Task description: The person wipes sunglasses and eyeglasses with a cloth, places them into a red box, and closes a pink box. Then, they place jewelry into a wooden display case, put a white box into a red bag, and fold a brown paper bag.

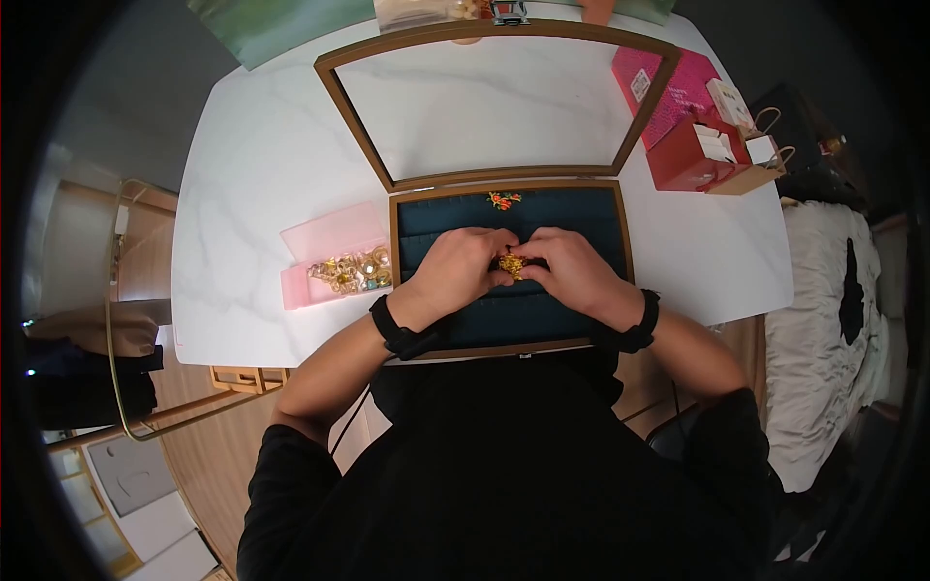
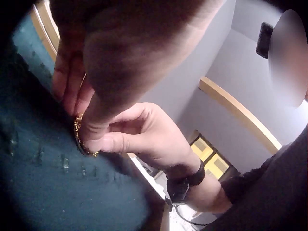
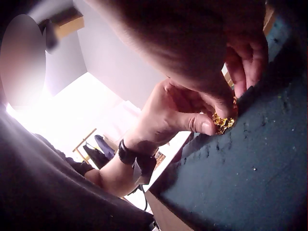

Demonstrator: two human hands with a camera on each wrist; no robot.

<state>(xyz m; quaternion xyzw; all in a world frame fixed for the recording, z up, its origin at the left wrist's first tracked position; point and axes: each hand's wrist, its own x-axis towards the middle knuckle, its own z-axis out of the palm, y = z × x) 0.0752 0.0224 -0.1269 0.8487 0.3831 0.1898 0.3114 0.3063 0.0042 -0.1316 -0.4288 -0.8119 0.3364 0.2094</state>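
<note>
A gold piece of jewelry (image 1: 512, 263) is pinched between both hands over the dark teal lining (image 1: 484, 327) of a wooden-framed case. The left hand (image 1: 453, 271) holds it from the left with thumb and fingers, and the right hand (image 1: 573, 275) from the right. In the left wrist view the gold piece (image 2: 78, 132) shows as a curved, beaded edge against the lining. Its textured gold surface (image 3: 222, 123) appears between the thumbs in the right wrist view. A red and gold ornament (image 1: 504, 200) lies near the lining's back edge.
The case's glass lid (image 1: 387, 181) stands raised behind. Left of the case, a pink box (image 1: 295, 289) holds several pieces of jewelry (image 1: 351, 271). At the right back are a magenta box (image 1: 668, 92), a red box (image 1: 678, 160) and a brown paper bag (image 1: 756, 177).
</note>
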